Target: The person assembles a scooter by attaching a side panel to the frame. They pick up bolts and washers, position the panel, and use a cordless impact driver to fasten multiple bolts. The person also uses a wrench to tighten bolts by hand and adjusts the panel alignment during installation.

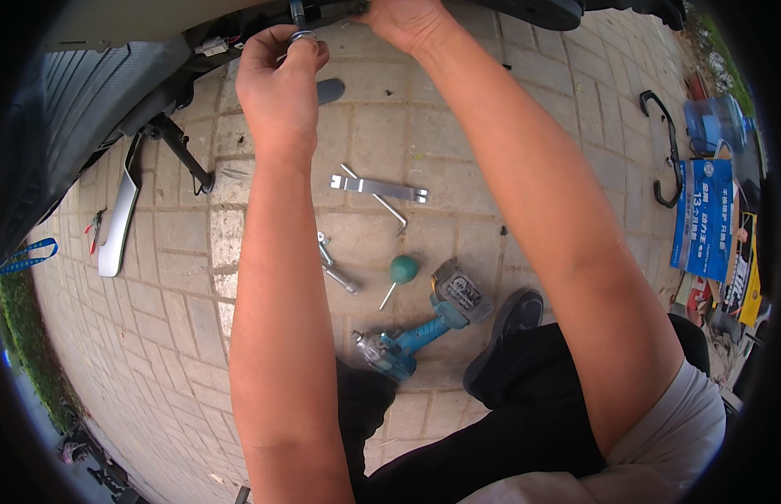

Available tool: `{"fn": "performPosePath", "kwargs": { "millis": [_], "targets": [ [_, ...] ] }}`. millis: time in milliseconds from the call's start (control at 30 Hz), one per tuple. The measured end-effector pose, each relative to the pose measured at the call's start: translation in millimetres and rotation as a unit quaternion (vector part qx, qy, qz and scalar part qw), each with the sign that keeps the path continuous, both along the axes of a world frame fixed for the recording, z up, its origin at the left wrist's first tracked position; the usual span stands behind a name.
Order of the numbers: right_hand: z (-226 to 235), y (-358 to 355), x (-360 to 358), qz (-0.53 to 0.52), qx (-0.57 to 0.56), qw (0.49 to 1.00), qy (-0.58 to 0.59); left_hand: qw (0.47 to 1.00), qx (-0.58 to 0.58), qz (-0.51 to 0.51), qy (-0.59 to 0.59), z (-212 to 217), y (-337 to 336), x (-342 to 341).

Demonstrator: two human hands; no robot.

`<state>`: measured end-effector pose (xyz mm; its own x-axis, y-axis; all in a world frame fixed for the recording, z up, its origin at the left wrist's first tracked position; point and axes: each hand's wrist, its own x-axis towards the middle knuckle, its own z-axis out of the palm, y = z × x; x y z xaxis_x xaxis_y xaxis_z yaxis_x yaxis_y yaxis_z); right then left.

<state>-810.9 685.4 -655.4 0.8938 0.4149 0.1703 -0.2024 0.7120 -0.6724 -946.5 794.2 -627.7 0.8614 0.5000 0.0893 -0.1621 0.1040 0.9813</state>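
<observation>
My left hand (pixel 277 88) is raised to the underside of a scooter body (pixel 113 84) at the top of the view, with thumb and fingers pinched around a small metal ring-shaped part (pixel 300 36) on a bolt or rod (pixel 297 12). My right hand (pixel 403 21) reaches up beside it, fingers pressed against the dark underside edge; whether it holds anything is hidden. Both forearms stretch up from the lower edge.
On the paving bricks lie a flat metal bracket (pixel 378 188), an L-shaped hex key (pixel 390 210), a socket wrench piece (pixel 336 269), a green-handled screwdriver (pixel 399 273), a teal cordless drill (pixel 424 332), a silver trim panel (pixel 121 218), a kickstand (pixel 184 151), a black hook (pixel 666 151) and blue packages (pixel 705 218).
</observation>
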Motion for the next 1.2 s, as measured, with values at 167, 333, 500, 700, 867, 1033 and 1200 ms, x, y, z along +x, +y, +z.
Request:
{"fn": "performPosePath", "kwargs": {
  "millis": [167,333,500,700,867,1033,1200],
  "targets": [
    [1,0,-1,0.004,0.002,1.000,0.003,0.999,-0.049,0.006,-0.003,-5,-1,4],
    [-1,0,-2,0.015,0.001,1.000,0.005,0.972,-0.226,0.046,-0.039,-3,-11,20],
    [-4,0,0,0.004,-0.002,1.000,-0.002,0.942,-0.331,-0.005,0.052,6,-4,25],
    [-5,0,3,0.001,0.000,1.000,0.004,0.971,-0.224,0.067,0.051,10,-11,36],
    [-5,0,4,0.000,0.003,1.000,0.009,0.962,-0.227,0.149,-0.009,7,-26,40],
    [-5,-2,5,-0.003,0.005,1.000,0.011,0.917,-0.375,0.133,-0.013,11,-19,33],
    [-7,-2,3,-0.003,0.005,1.000,0.011,0.890,-0.450,0.072,0.035,13,-17,34]
  ]
}}
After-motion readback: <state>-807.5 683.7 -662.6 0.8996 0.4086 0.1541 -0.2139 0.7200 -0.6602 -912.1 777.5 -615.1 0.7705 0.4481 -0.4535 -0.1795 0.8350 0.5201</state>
